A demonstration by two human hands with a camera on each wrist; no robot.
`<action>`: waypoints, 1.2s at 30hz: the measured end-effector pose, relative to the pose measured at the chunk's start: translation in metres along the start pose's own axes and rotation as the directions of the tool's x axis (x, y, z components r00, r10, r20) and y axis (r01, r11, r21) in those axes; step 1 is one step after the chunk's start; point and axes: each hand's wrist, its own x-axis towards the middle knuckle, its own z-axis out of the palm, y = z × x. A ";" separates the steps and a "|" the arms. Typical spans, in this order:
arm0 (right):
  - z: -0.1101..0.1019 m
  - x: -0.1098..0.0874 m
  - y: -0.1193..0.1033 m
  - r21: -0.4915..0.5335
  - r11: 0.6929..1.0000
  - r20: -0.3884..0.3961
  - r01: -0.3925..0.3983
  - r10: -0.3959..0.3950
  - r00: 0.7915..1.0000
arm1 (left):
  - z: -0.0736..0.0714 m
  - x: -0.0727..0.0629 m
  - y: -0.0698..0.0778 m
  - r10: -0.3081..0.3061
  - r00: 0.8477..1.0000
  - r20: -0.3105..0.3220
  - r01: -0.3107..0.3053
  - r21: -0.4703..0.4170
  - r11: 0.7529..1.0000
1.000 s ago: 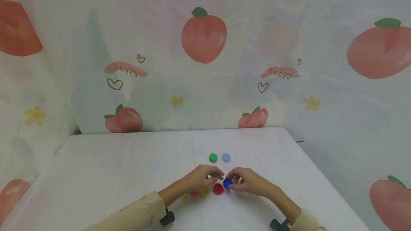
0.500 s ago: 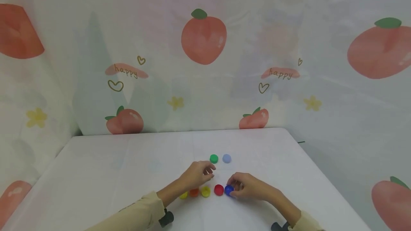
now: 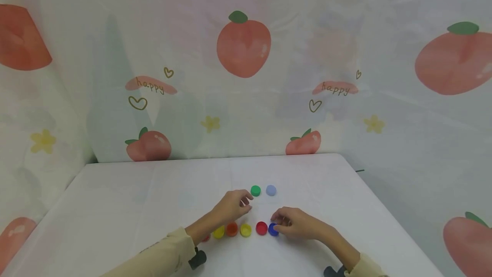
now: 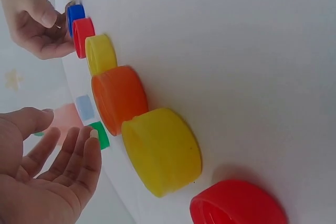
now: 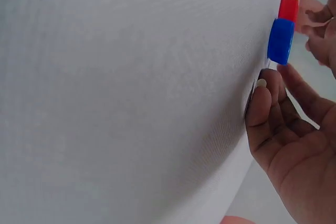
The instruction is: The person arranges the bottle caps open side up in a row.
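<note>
Several round plastic bottle caps form a row on the white table. At its right end lies a blue cap [image 3: 273, 229], close beside a red cap [image 3: 262, 228]. My right hand [image 3: 296, 222] is just right of the blue cap; in the right wrist view its loosely bent fingertips are right at the edge of the blue cap [image 5: 281, 41], which is not between them. My left hand [image 3: 232, 206] hovers behind the row with relaxed fingers and holds nothing. Its fingertips come near a green cap [image 3: 255, 190], which sits farther back next to a light blue cap [image 3: 270, 190].
Leftward along the row are a yellow cap [image 3: 246, 230], an orange cap [image 3: 232, 229], another yellow cap [image 3: 218, 231] and a red cap [image 4: 236, 205], partly behind my left forearm in the head view. Beyond the white table [image 3: 173, 191] hangs a fruit-printed curtain [image 3: 246, 114].
My right hand has lowered the blue cap beside the red one and loosened from it. My left hand has moved left and back, away from the red cap, uncovering more of the row.
</note>
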 end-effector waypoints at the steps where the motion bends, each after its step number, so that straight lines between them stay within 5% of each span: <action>1: 0.000 0.001 0.001 -0.003 1.000 -0.019 -0.001 0.001 1.000 | 0.000 0.001 -0.001 -0.004 1.000 -0.002 0.004 0.000 1.000; 9: -0.004 0.011 0.000 -0.029 0.995 -0.269 -0.100 0.088 0.959 | -0.005 0.006 -0.002 -0.030 1.000 0.007 0.030 -0.007 1.000; 15: -0.009 0.024 -0.008 0.004 0.994 -0.362 -0.113 0.107 0.926 | -0.010 0.013 -0.004 -0.078 0.997 0.005 0.078 0.034 0.996; 21: -0.009 0.042 -0.015 0.008 0.992 -0.394 -0.127 0.119 0.911 | -0.012 0.021 -0.005 -0.111 0.994 0.000 0.111 0.053 0.992; 27: -0.011 0.056 -0.019 -0.038 0.991 -0.386 -0.130 0.105 0.917 | -0.015 0.032 -0.005 -0.095 0.995 -0.010 0.096 0.092 0.991; 36: -0.015 0.070 -0.027 -0.048 0.988 -0.355 -0.150 0.124 0.927 | -0.015 0.042 -0.003 -0.151 0.989 -0.002 0.150 0.097 0.984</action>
